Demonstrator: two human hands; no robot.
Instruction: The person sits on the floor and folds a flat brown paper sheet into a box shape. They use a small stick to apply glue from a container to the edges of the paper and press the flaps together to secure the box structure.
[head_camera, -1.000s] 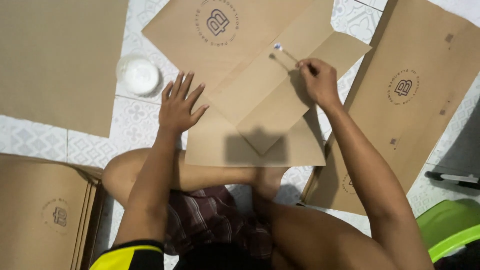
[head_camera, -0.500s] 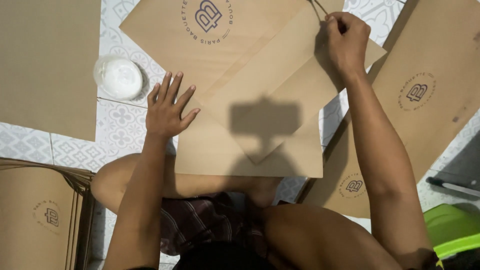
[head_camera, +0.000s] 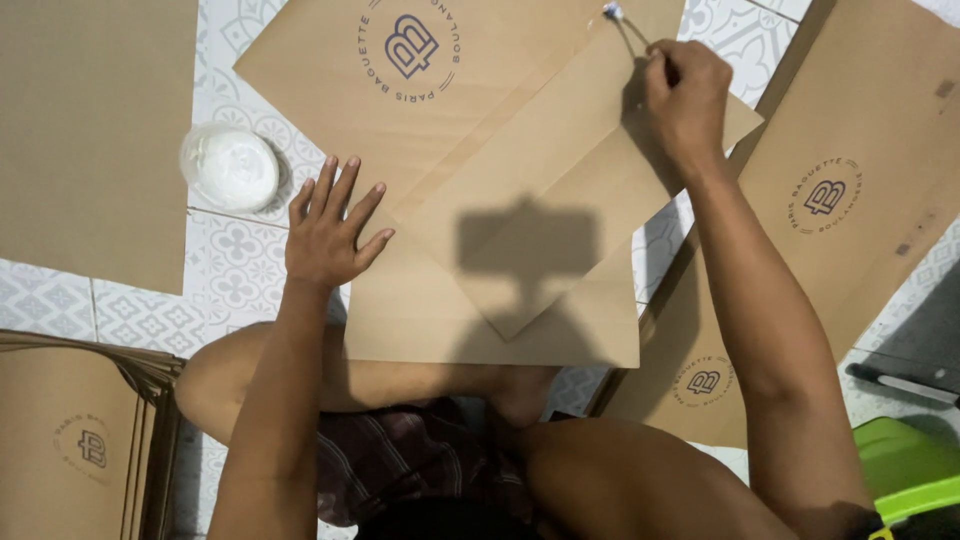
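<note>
A: Obs. 1, surroundings. A round white container (head_camera: 230, 167) sits on the patterned tile floor (head_camera: 230, 275), just beside the left hand (head_camera: 328, 235) and clear of the paper. A green plastic item (head_camera: 905, 470) shows at the lower right corner, with a dark object with a pale strip (head_camera: 900, 380) above it.

B: Obstructions?

A: The person's bare knees and a shadow across the folded kraft paper bag (head_camera: 500, 240). Nothing else lies on top of the bag.

B: Hands?

A: Left hand is flat, fingers spread, palm pressing the bag's left edge; it grips nothing. Right hand (head_camera: 688, 100) is closed in a pinch around a thin stick (head_camera: 630, 35) with a small white tip, which touches the bag near the top of the view.

B: Position of the bag?

A: Directly ahead of the knees, on the floor, a folded flap lying diagonally across it. Its printed face points away from the person.

B: Counts.

A: One bag being worked. One plain brown sheet (head_camera: 95, 130) at upper left. One printed brown sheet or bag (head_camera: 850, 200) at right, partly under the right forearm. One stack of the same printed bags (head_camera: 75, 440) at lower left; number in the stack cannot be read. One container, one stick.

B: Edges, free room?

A: The worked bag's near edge rests against the legs. Tile shows in a gap between the bag and the upper-left sheet, where the container stands. On the right, the bag overlaps the neighbouring sheet.
</note>
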